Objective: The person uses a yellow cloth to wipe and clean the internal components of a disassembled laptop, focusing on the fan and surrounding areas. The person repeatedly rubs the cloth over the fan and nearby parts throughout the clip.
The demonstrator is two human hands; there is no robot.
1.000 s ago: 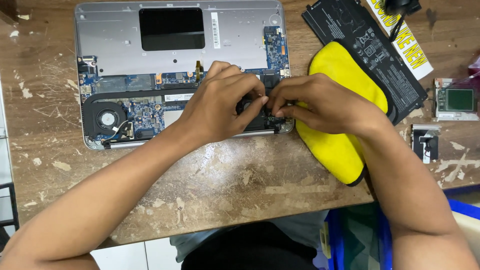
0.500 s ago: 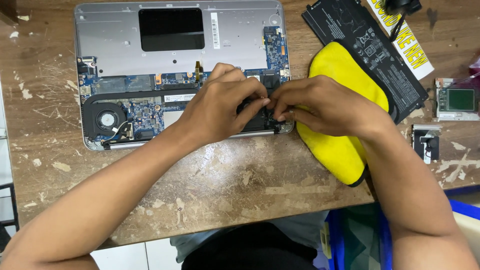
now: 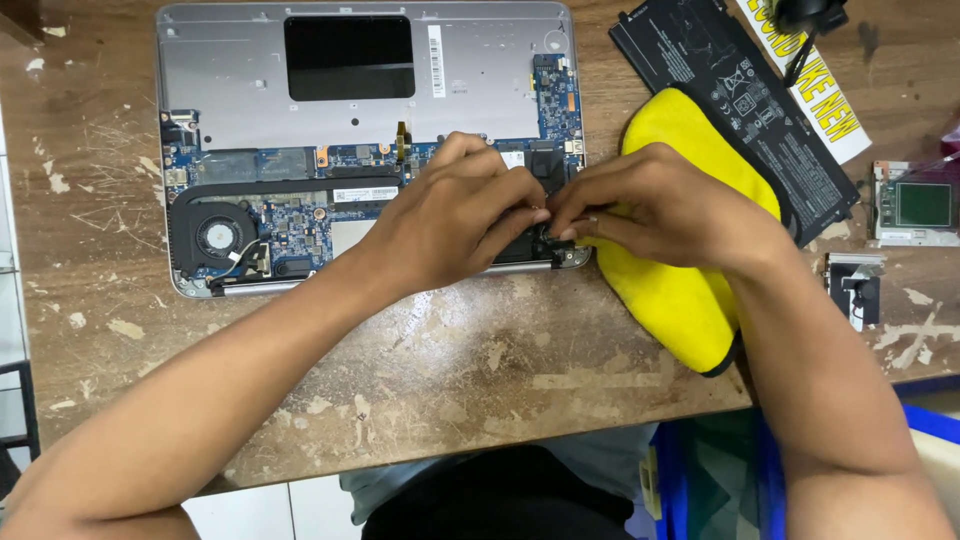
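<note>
Here I have an opened laptop [image 3: 370, 150] lying bottom-up on the far side of the bench [image 3: 450, 370], its cover off so the grey inner shell, the blue circuit board [image 3: 300, 215] and the round black fan [image 3: 213, 238] all show. Both of my hands meet at its near right corner, by the hinge. My left hand [image 3: 455, 215] lies over the board with the fingers curled down and the fingertips pinched together on a small dark part at that corner; I cannot tell exactly what the part is, since the fingers hide most of it. My right hand [image 3: 660, 210] comes in from the right, its fingertips closed tight against the same spot, touching the left hand's tips. Under the right wrist lies a yellow cloth [image 3: 680, 290], just beside the laptop's right edge and reaching to the near edge of the bench. Beyond the cloth, a flat black battery pack [image 3: 740, 90] lies slantwise, partly over a white printed strip [image 3: 825, 105]. Farther right sit a small green board [image 3: 918, 205] and a small metal bracket [image 3: 855, 285].
</note>
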